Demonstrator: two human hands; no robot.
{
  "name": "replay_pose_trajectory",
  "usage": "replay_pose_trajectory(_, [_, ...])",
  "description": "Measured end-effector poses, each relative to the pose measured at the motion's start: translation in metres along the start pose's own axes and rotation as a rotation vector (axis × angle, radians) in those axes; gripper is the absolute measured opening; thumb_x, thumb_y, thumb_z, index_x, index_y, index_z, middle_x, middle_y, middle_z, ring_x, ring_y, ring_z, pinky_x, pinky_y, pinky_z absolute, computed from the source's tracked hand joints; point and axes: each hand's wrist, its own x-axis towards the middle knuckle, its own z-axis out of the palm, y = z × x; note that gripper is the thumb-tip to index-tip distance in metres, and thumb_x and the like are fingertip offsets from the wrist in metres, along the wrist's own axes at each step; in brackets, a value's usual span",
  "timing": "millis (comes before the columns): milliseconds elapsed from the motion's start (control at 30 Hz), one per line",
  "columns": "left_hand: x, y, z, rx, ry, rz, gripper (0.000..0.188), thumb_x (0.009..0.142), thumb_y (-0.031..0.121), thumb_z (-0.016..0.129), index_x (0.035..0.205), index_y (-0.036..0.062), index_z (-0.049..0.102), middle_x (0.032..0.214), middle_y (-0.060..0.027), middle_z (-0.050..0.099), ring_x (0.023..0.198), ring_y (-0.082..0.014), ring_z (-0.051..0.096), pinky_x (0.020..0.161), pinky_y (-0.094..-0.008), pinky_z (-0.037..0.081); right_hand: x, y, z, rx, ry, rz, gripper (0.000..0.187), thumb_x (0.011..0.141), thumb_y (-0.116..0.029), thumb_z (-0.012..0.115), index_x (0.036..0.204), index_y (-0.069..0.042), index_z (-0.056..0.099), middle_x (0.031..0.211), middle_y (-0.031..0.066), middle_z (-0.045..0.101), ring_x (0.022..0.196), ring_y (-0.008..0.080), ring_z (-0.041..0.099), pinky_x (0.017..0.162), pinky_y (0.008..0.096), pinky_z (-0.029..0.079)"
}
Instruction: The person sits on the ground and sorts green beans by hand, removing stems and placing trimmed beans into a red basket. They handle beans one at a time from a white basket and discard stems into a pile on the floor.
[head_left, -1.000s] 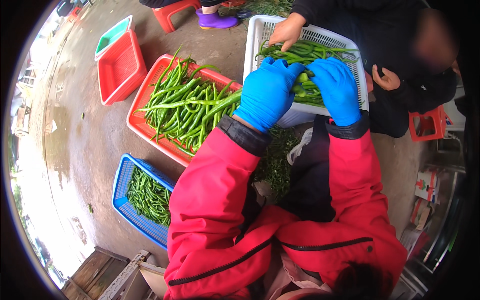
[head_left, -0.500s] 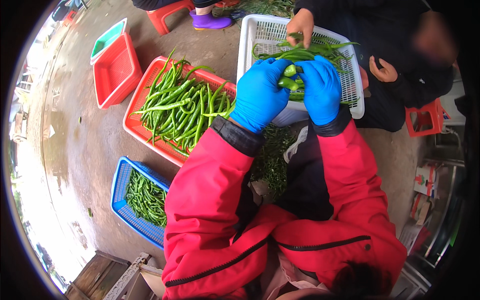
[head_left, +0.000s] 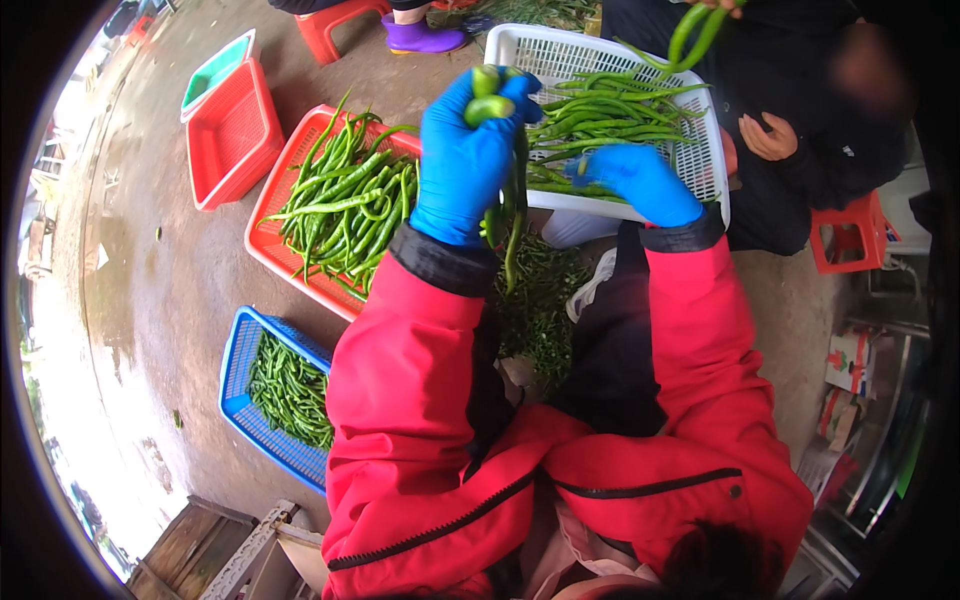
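My left hand (head_left: 465,165), in a blue glove, is closed around several long green chili peppers (head_left: 489,108). Their thick ends stick up above its fingers and their thin ends hang below. Lower, at the near side of the white basket (head_left: 722,185), is my right hand (head_left: 645,182), also blue-gloved. Motion smears its fingertips, beside the green chili peppers (head_left: 610,112) lying in that basket, and I cannot make out whether they grip anything. Across the basket, another person's hand (head_left: 728,8) holds up a few peppers (head_left: 695,35); that person's other hand (head_left: 768,137) rests empty.
A red basket (head_left: 330,302) heaped with long peppers stands left of my left arm. Nearer is a blue basket (head_left: 240,405) of small green peppers. Red (head_left: 232,135) and green (head_left: 218,72) baskets lie far left. Green scraps (head_left: 545,320) cover the floor between my legs.
My hands have parted: the left moved left and up with its peppers, the right down toward the basket's near edge. The other person's hand lifted peppers from the white basket.
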Motion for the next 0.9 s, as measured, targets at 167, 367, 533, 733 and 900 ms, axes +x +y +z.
replay_pose_trajectory(167, [0.008,0.009,-0.014,0.084,0.090,-0.023,0.016,0.089,0.012,0.058,0.100,0.0005,0.059,0.077,-0.0048,0.061,0.071,-0.0136,0.060,0.066,-0.0253,0.048,0.021,0.075,0.001,-0.715,-0.187,0.162,0.025,0.082,-0.027,0.058,0.091,-0.006,0.067,0.090,0.0161,0.065,0.083,0.0329,0.062,0.075,0.0428,0.049])
replay_pose_trajectory(367, [0.013,-0.004,-0.011,0.178,0.194,-0.066,0.027,0.080,0.000,0.062,0.106,0.0004,0.062,0.079,0.0006,0.060,0.071,-0.0076,0.055,0.068,-0.0222,0.046,0.059,0.165,0.009,-1.048,-0.284,0.476,0.032,0.070,-0.031,0.061,0.091,-0.007,0.065,0.095,0.0206,0.063,0.086,0.0374,0.062,0.075,0.0466,0.050])
replay_pose_trajectory(533, [0.013,-0.006,-0.016,0.221,0.204,-0.093,0.026,0.077,0.001,0.064,0.103,-0.0006,0.064,0.092,-0.0029,0.064,0.080,-0.0077,0.056,0.076,-0.0224,0.046,0.062,0.192,0.009,-1.106,-0.386,0.465,0.037,0.063,-0.031,0.071,0.093,-0.010,0.067,0.098,0.0172,0.064,0.091,0.0343,0.062,0.078,0.0449,0.050])
replay_pose_trajectory(733, [0.015,-0.014,-0.011,0.230,0.190,-0.156,0.023,0.079,0.000,0.063,0.102,-0.0009,0.064,0.093,-0.0048,0.065,0.081,-0.0105,0.058,0.075,-0.0244,0.047,0.062,0.201,0.011,-1.278,-0.354,0.336,0.024,0.069,-0.034,0.062,0.079,-0.013,0.069,0.085,0.0133,0.066,0.079,0.0319,0.064,0.068,0.0431,0.051])
replay_pose_trajectory(900, [0.016,-0.015,-0.014,0.132,0.154,-0.088,0.015,0.084,0.001,0.058,0.098,-0.0021,0.061,0.090,-0.0069,0.064,0.084,-0.0139,0.059,0.078,-0.0277,0.047,0.067,0.185,0.002,-1.409,-0.272,0.244,0.023,0.072,-0.034,0.059,0.075,-0.014,0.070,0.082,0.0119,0.065,0.076,0.0296,0.063,0.061,0.0419,0.049])
